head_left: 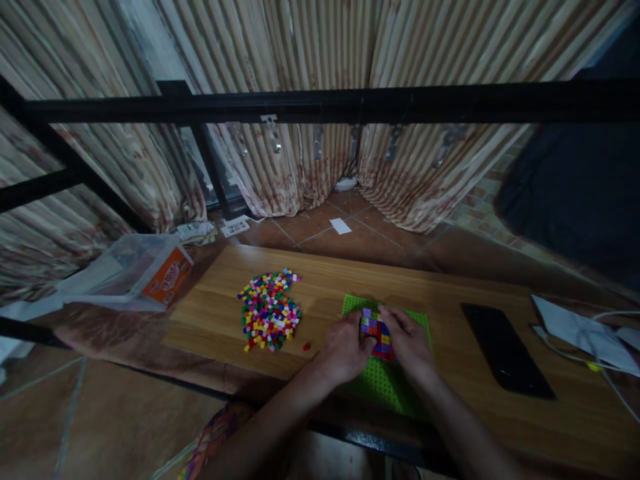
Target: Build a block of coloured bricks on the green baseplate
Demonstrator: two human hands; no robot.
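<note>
Both hands meet over a green baseplate [395, 387] lying flat on the wooden worktop [325, 293], directly in front of the person. The left hand [345, 350] and the right hand [411, 341] flank a patch of coloured bricks [377, 331] pressed onto the plate's far half, fingers curled down against its two sides, though whether any finger pinches a loose brick I cannot tell. The loose brick pile [270, 310] lies to the left, nearer the left hand, with one stray red brick [306, 347] between; a dark phone [506, 350] rests to the right.
</note>
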